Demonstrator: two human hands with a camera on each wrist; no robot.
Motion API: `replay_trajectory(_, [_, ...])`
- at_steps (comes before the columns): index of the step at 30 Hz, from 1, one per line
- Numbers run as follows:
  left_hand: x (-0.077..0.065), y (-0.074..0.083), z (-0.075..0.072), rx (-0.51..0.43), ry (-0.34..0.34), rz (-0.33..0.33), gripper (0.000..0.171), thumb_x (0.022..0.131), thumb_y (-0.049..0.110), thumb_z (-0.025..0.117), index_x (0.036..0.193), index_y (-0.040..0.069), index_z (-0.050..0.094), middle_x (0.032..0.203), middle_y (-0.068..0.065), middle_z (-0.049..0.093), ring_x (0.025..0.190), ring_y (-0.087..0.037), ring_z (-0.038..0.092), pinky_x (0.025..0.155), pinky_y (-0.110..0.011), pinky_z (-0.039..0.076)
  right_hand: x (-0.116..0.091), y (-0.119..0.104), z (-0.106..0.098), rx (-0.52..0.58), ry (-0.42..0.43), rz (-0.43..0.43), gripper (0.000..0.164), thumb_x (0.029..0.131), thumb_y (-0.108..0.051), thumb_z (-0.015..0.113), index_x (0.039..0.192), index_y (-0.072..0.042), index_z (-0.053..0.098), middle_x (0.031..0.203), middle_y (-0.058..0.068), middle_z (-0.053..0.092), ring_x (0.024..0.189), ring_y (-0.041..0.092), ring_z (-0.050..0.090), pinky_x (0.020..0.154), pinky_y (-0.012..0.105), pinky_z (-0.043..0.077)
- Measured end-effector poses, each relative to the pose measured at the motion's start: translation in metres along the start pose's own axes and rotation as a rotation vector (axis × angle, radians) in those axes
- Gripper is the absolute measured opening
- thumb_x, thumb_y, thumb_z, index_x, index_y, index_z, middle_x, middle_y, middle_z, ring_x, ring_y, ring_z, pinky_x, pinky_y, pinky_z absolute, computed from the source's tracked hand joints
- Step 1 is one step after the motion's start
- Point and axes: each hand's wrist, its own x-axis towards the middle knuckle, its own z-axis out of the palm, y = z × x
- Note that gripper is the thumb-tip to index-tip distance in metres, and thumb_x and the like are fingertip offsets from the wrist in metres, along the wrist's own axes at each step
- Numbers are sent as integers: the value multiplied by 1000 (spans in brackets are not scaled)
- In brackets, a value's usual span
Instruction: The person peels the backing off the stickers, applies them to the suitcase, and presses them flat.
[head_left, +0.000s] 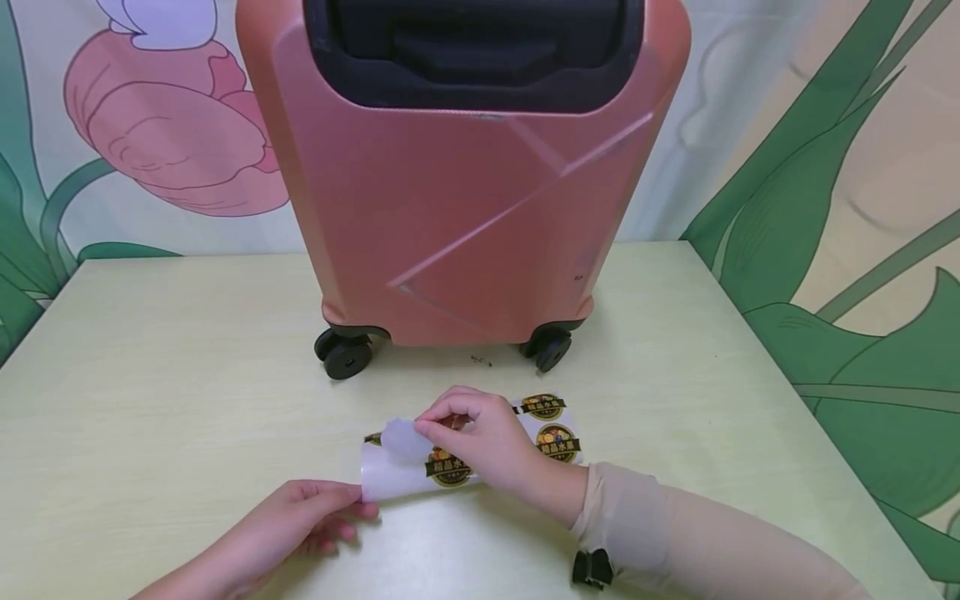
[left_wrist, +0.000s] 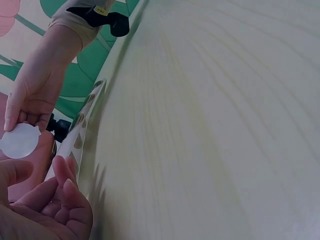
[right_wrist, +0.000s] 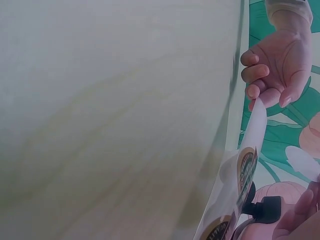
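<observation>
A sheet of round stickers (head_left: 558,446), black and gold with fruit pictures, lies on the table in front of the suitcase. My left hand (head_left: 303,512) pinches its near left corner between thumb and finger, and that edge curls up off the table. Between thumb and forefinger, my right hand (head_left: 498,442) holds a peeled round sticker (head_left: 405,442) by its edge above the sheet. In the left wrist view the whitish back of this sticker (left_wrist: 21,142) faces the camera. The right hand and forearm hide part of the sheet.
A pink hard-shell suitcase (head_left: 480,208) stands upright behind the sheet, its black wheels (head_left: 348,357) on the pale wooden table (head_left: 165,375). Beyond the table hangs a printed backdrop (head_left: 810,208) with leaves and flowers. A black clip-like device (head_left: 592,568) sits at the right wrist.
</observation>
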Motion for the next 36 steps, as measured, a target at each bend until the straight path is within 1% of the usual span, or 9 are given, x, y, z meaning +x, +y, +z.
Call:
replay_trajectory(15, [-1, 1, 0, -6, 5, -23, 39, 97, 26, 48, 109, -8, 62, 96, -3, 69, 74, -12, 61, 61, -24, 46, -1, -1, -1, 11, 8, 8, 5, 83, -11, 70, 84, -7, 72, 83, -1, 64, 77, 10, 57, 70, 29, 50])
replay_trajectory(21, [-2, 2, 1, 8, 15, -43, 38, 96, 29, 49, 104, -5, 64, 87, -2, 68, 74, -12, 60, 62, -24, 47, -2, 1, -2, -8, 3, 1, 4, 84, -13, 70, 84, -9, 72, 83, -4, 64, 77, 10, 57, 71, 28, 49])
replay_trajectory(23, [-3, 3, 1, 8, 23, -56, 38, 95, 31, 51, 103, -4, 65, 86, -1, 68, 74, -12, 59, 62, -24, 47, -2, 1, -2, -21, 2, -1, 5, 84, -15, 70, 84, -11, 72, 83, -5, 64, 77, 11, 57, 70, 28, 49])
replay_trajectory(28, [-3, 5, 1, 11, 39, -53, 40, 95, 32, 51, 104, -4, 64, 87, -1, 67, 75, -13, 59, 63, -25, 47, -1, 2, -4, -36, 5, 4, 5, 84, -16, 71, 83, -12, 73, 82, -5, 64, 76, 11, 56, 70, 29, 49])
replay_trajectory(33, [-5, 6, 0, 49, 71, -66, 43, 94, 35, 52, 105, -5, 64, 88, -3, 67, 76, -15, 59, 64, -27, 48, -2, 0, -4, -15, 10, 27, 5, 83, -14, 71, 84, -10, 73, 84, -3, 64, 73, 12, 56, 66, 27, 50])
replay_trajectory(36, [-8, 8, -2, 66, 91, -64, 45, 94, 35, 52, 112, -6, 61, 91, -4, 66, 77, -17, 60, 65, -28, 49, -2, 1, -4, -5, 13, 33, 4, 83, -12, 71, 84, -8, 73, 84, -2, 64, 72, 12, 56, 62, 25, 50])
